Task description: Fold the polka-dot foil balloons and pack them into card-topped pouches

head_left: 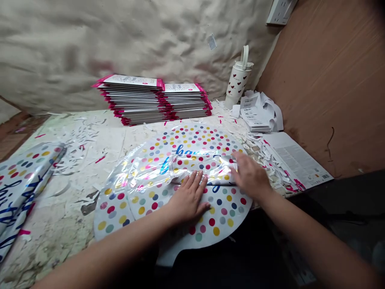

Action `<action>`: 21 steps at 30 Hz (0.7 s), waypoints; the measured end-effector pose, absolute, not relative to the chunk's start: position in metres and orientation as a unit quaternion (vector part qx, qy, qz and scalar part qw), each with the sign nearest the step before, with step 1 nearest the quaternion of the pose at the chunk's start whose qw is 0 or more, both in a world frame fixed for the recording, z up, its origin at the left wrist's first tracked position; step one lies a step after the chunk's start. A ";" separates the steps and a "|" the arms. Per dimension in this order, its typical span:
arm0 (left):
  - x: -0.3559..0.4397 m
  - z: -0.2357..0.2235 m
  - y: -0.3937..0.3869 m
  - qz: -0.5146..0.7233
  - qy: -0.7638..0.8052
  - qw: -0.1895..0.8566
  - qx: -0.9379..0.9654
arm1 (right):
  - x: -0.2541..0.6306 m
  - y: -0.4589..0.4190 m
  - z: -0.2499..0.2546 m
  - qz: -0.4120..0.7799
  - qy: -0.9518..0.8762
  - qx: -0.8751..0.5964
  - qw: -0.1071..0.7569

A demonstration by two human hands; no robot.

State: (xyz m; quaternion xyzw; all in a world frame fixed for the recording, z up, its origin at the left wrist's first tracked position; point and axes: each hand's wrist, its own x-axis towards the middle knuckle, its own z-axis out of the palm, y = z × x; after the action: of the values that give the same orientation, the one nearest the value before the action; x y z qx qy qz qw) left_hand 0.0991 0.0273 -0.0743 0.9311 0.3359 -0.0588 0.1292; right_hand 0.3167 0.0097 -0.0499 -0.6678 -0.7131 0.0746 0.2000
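Observation:
A folded foil balloon (pixel 207 163), white with coloured dots, lies across a stack of flat round foil balloons (pixel 216 228) with the same dots and blue lettering. My left hand (pixel 189 196) rests flat, fingers stretched, at the lower edge of the folded balloon. At its right end, my right hand (pixel 251 174) grips the edge between thumb and fingers; the fingertips are partly hidden. The lowest balloon's tail hangs toward me over the table's front edge.
Pink-and-white packets (pixel 141 100) stand in two piles at the back. A white tumbler (pixel 238 82), a label stack (pixel 255 114) and a printed sheet (pixel 296 158) are at the right. More folded balloons (pixel 27 180) lie left. Paper scraps (pixel 78 138) litter the table; a brown board (pixel 325 88) bounds the right.

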 end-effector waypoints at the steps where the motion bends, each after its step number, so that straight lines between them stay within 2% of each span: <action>1: 0.097 -0.076 0.029 -0.055 0.335 0.132 0.931 | 0.309 0.002 -0.053 0.015 -0.788 -0.591 0.174; 3: 0.094 -0.076 0.030 -0.046 0.332 0.135 0.932 | 0.297 -0.010 -0.063 -0.034 -0.865 -0.491 0.103; 4: 0.093 -0.075 0.030 -0.043 0.330 0.138 0.933 | 0.294 -0.012 -0.069 -0.042 -0.869 -0.488 0.073; 6: 0.093 -0.074 0.029 -0.038 0.326 0.144 0.934 | 0.296 -0.011 -0.077 -0.053 -0.843 -0.534 0.035; 9: 0.096 -0.069 0.031 -0.034 0.333 0.147 0.931 | 0.308 -0.007 -0.073 -0.072 -0.812 -0.578 0.032; 12: 0.102 -0.062 0.036 -0.029 0.374 0.134 0.917 | 0.308 -0.017 -0.056 -0.108 -0.857 -0.494 0.105; 15: 0.103 -0.059 0.040 -0.027 0.406 0.126 0.905 | 0.300 -0.040 -0.048 -0.124 -0.896 -0.354 0.238; 16: 0.101 -0.059 0.041 -0.025 0.402 0.135 0.905 | 0.299 -0.047 -0.050 -0.113 -0.882 -0.358 0.283; 18: 0.095 -0.062 0.041 -0.015 0.376 0.165 0.912 | 0.303 -0.054 -0.061 -0.055 -0.820 -0.459 0.338; 21: 0.085 -0.068 0.040 -0.008 0.324 0.188 0.927 | 0.316 -0.051 -0.081 0.058 -0.745 -0.584 0.318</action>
State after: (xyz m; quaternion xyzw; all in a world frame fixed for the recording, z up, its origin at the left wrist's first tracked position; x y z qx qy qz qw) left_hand 0.0845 0.0398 -0.0678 0.9271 0.3240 -0.0078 0.1881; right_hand 0.3156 -0.0505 -0.0807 -0.5837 -0.7447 0.0584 0.3183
